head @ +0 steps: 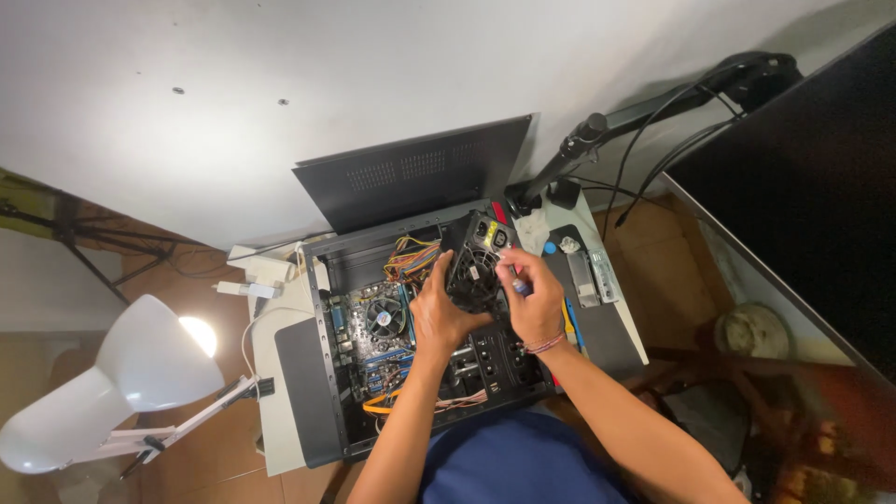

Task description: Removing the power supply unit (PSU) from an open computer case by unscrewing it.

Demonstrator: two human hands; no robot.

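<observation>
- Grip first: your left hand (441, 315) clasps the near-left side of the power supply (476, 264), held tilted above the open computer case (322, 373); your right hand (534, 303) pinches its right edge, apparently with a small blue-handled tool, though I cannot tell for certain
- Slipping could drop it onto the motherboard (369, 350) and cooler fan (384, 316) just left
- Trailing cable bundle (411, 257) may snag if you tug; ease it

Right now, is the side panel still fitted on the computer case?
No, the computer case lies open with its CPU fan exposed, and a dark side panel leans against the wall behind it.
</observation>
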